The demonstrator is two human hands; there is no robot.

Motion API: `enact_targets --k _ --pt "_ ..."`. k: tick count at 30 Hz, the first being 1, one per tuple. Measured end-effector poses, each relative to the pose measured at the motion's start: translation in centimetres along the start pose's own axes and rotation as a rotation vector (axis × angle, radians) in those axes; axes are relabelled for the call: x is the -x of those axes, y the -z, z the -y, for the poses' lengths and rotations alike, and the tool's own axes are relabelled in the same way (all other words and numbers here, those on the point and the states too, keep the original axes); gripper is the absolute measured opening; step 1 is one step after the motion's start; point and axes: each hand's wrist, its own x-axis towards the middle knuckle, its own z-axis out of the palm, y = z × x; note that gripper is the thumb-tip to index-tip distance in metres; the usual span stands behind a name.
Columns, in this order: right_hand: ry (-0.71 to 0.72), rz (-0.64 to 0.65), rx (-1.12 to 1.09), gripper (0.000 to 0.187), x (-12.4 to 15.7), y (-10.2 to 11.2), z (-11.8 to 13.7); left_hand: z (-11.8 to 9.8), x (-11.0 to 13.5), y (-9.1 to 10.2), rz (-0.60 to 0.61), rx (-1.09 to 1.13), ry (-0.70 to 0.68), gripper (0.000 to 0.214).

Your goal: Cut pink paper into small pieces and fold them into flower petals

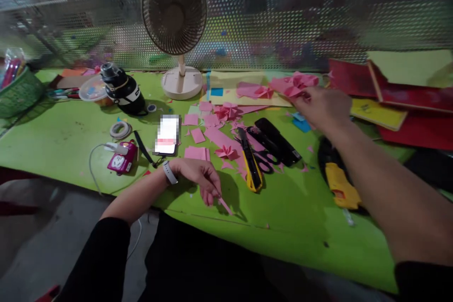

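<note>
Head view: a green basket (pixel 21 92) sits far left on the bright-green tabletop (pixel 71 146), grey floor (pixel 28 240) at lower left. Above, left of centre, a fan (pixel 173 16) stands before a perforated metal screen (pixel 247 33). Pink paper pieces (pixel 191 120) litter the middle; at lower centre the left hand (pixel 203 180) pinches a pink strip (pixel 225 206). Upper right of centre, the half-curled right hand (pixel 327 108) is at a pink paper flower (pixel 296 84); its grip cannot be told. Red sheets (pixel 417 130) lie far right.

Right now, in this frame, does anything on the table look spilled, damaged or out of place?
Two things stand out. Torn-looking pink paper scraps lie strewn loosely around the yellow cutter, an untidy patch mid-table. The phone's screen is pixelated, unlike its surroundings. I see no spill.
</note>
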Motion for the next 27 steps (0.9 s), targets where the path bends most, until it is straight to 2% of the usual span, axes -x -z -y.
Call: enact_targets --k 4,9,12,15,17,20,22,25,27 --pt "-0.018 -0.035 -0.078 0.035 -0.1 0.0 0.5 -0.2 -0.1 -0.1 0.007 -0.018 -0.002 0.043" --pt "0.069 -0.065 -0.133 0.040 0.1 0.2 2.3 -0.3 -0.1 -0.1 -0.013 -0.020 -0.008 0.043" --pt "0.180 0.057 -0.205 0.041 0.7 0.2 3.4 -0.2 0.0 0.0 -0.009 -0.024 -0.003 0.042" --pt "0.322 0.175 -0.322 0.044 1.0 0.2 3.2 -0.1 0.1 0.1 -0.015 -0.035 0.003 0.041" --pt "0.307 0.123 -0.386 0.039 1.0 0.5 1.7 0.0 0.3 0.2 -0.040 -0.033 -0.007 0.040" --pt "0.130 -0.008 -0.429 0.032 0.7 1.5 -2.2 0.0 0.5 0.4 -0.053 -0.057 -0.003 0.037" --pt "0.014 -0.048 -0.407 0.031 0.8 2.3 -5.1 -0.2 0.6 0.4 -0.066 -0.061 0.002 0.035" --pt "-0.095 -0.034 -0.347 0.030 1.5 3.1 -8.5 -0.5 0.7 0.3 -0.076 -0.077 0.024 0.031" --pt "-0.111 -0.004 -0.314 0.030 2.1 3.1 -9.7 -0.7 0.8 0.3 -0.093 -0.093 0.027 0.029"
